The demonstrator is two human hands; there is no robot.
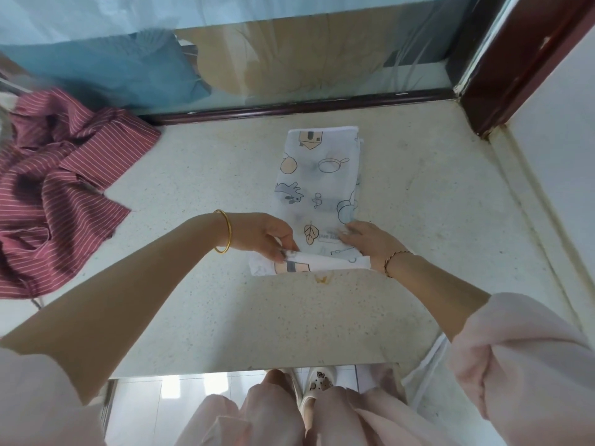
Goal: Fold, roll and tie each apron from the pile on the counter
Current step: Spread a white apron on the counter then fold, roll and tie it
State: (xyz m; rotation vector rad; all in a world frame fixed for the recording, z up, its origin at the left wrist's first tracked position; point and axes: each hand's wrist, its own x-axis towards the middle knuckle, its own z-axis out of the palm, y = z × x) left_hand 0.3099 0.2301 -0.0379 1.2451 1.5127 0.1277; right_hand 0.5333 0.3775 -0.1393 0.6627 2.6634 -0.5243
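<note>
Head: hands point(267, 235) point(370, 241) on folded apron point(322, 175)

The striped apron point(54, 188) at the desk's point(225, 317) left edge runs out of frame. The left grip's point(265, 234) fingertips blur against the printed apron's point(318, 175) turned-up near end; lettering beside the right grip point(370, 241) is too small to read.
</note>
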